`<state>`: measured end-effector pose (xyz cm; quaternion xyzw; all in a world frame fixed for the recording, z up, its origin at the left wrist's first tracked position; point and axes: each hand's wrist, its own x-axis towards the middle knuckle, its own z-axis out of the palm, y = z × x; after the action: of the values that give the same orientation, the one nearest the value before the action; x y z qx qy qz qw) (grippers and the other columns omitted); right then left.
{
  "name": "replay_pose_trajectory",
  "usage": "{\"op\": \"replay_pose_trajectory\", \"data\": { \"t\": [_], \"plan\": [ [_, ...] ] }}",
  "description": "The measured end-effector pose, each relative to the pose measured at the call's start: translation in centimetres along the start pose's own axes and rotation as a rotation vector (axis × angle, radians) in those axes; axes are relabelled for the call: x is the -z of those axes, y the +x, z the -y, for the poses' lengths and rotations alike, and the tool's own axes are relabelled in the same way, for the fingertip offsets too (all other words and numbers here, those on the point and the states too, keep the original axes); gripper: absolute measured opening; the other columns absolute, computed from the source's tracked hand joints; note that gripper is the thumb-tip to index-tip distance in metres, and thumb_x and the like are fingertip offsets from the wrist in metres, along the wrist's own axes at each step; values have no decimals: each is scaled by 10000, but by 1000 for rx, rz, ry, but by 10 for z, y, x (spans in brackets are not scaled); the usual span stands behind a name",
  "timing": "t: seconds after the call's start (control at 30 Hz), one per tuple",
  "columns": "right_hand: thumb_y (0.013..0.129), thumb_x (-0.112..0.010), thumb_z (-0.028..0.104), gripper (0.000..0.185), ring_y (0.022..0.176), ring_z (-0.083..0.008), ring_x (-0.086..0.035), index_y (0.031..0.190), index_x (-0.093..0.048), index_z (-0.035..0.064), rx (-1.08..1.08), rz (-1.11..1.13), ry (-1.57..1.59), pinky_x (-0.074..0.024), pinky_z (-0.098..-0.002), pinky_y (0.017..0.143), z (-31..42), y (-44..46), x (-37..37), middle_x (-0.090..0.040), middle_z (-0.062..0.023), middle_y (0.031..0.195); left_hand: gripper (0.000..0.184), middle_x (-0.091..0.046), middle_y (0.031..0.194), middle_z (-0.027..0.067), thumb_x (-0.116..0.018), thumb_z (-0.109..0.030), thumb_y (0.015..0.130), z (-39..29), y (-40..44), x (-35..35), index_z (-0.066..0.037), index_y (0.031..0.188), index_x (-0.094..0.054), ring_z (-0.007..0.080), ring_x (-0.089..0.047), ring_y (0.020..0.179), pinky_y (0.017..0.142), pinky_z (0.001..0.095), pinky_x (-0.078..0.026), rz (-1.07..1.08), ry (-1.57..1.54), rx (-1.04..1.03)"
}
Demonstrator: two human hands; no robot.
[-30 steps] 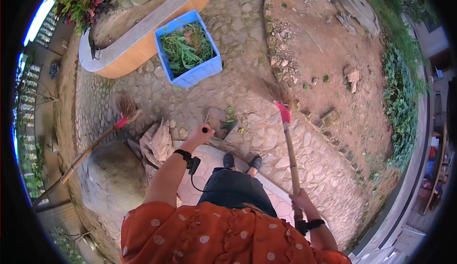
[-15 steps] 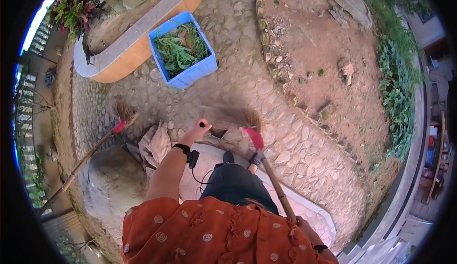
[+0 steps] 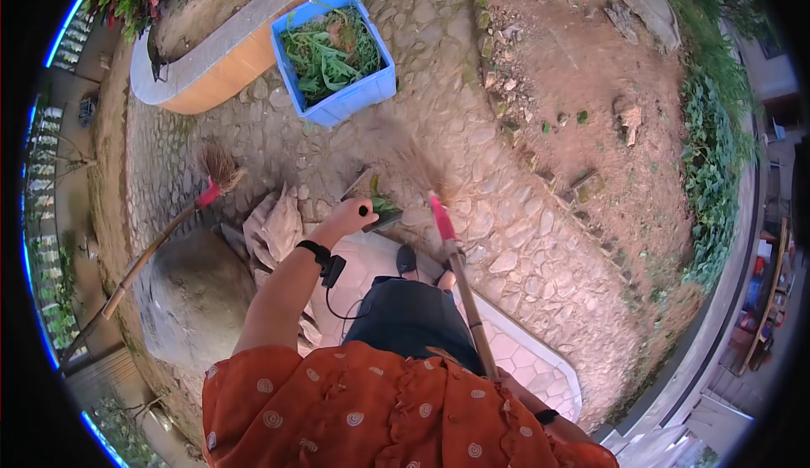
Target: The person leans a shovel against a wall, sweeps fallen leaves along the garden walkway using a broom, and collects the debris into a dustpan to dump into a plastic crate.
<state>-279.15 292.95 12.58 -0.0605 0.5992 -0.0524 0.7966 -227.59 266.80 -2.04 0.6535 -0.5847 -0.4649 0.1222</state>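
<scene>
My left hand (image 3: 348,217) is closed around an upright handle whose dark, hollow end faces up. Below it on the stones is a dustpan (image 3: 355,183), partly hidden by the hand, with green leaves (image 3: 382,202) in it. Along my right side runs the wooden stick of a broom (image 3: 445,223) with a pink collar. Its bristles, smeared by motion, spread over the paving between the dustpan and the blue crate. My right hand (image 3: 506,380) is at the upper stick, mostly hidden by the orange shirt.
A blue crate (image 3: 350,101) of cut weeds stands ahead beside a low curved wall (image 3: 215,72). To the left, a second broom (image 3: 160,240) leans by a boulder (image 3: 190,299), near a crumpled sack (image 3: 274,228). Bare soil (image 3: 582,72) lies right of the stone path.
The broom's bristles have swung forward, toward the crate. The dustpan with leaves shows more beneath my left hand. My right hand is now more covered by the shirt.
</scene>
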Motion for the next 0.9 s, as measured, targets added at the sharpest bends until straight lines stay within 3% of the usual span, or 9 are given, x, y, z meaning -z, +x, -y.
{"op": "replay_pose_trajectory", "data": {
  "t": [0.2, 0.33, 0.5, 0.57, 0.6, 0.63, 0.73, 0.8, 0.9],
  "plan": [
    [898, -705, 180, 378, 954, -131, -582, 1209, -577, 8, -26, 98, -115, -453, -280, 877, 44, -48, 1, -638, -28, 1026, 286, -652, 773, 150, -760, -306, 820, -13, -6, 5, -48, 846, -641, 288, -633, 735, 681, 411, -485, -93, -43, 33],
    [923, -689, 216, 368, 953, -133, -585, 1204, -580, 5, 56, 69, -346, -464, -289, 862, 99, -75, -2, -645, -50, 1018, 264, -653, 772, 131, -768, -279, 819, 7, -28, 7, -44, 807, -649, 267, -634, 753, 722, 388, -499, -143, -114, 24],
    [904, -715, 141, 369, 564, -169, -613, 1132, -468, -12, 171, -48, -1098, -518, -334, 503, 208, -24, 8, -605, -89, 741, 255, -635, 752, 103, -764, -278, 843, -7, -70, -8, -50, 804, -655, 203, -610, 755, 715, 363, -492, -311, -212, 92],
    [901, -717, 137, 354, 581, -152, -616, 1135, -487, 3, 81, -112, -1164, -522, -319, 519, 272, 1, -4, -603, -111, 767, 270, -635, 737, 96, -759, -302, 852, -25, -81, -18, -57, 812, -655, 197, -611, 744, 705, 361, -490, -428, -357, 230],
    [914, -709, 170, 379, 549, -180, -618, 1133, -451, 0, 113, -69, -1199, -538, -360, 497, 294, 31, 14, -604, -98, 734, 277, -638, 737, 87, -752, -335, 862, -101, -106, 15, -71, 839, -673, 203, -609, 730, 699, 360, -491, -412, -266, 412],
    [914, -709, 170, 379, 549, -180, -618, 1133, -451, 0, 118, -43, -1238, -538, -360, 497, 318, 50, 16, -604, -98, 734, 277, -638, 737, 87, -752, -335, 862, -113, -109, 13, -71, 839, -673, 203, -609, 730, 699, 360, -491, -450, -276, 436],
    [901, -704, 162, 387, 566, -191, -644, 1143, -447, 3, 118, 14, -1419, -546, -360, 499, 390, 95, 16, -626, -120, 752, 275, -639, 733, 71, -742, -357, 873, -123, -112, -26, -87, 860, -693, 190, -605, 717, 685, 360, -491, -562, -255, 565],
    [872, -701, 147, 427, 646, -276, -686, 1176, -449, -17, 33, -128, -1657, -557, -398, 537, 421, 116, 30, -653, -188, 845, 254, -644, 735, 58, -745, -358, 873, -89, -104, -94, -107, 875, -709, 165, -606, 724, 672, 351, -488, -662, -412, 595],
    [842, -685, 175, 472, 882, -423, -687, 1214, -489, -39, 318, -101, -1948, -552, -486, 723, 474, 145, 146, -656, -293, 1002, 246, -630, 718, 37, -748, -329, 877, -106, -98, -174, -87, 863, -703, 136, -584, 710, 656, 329, -478, -823, -490, 521]
  ]
}}
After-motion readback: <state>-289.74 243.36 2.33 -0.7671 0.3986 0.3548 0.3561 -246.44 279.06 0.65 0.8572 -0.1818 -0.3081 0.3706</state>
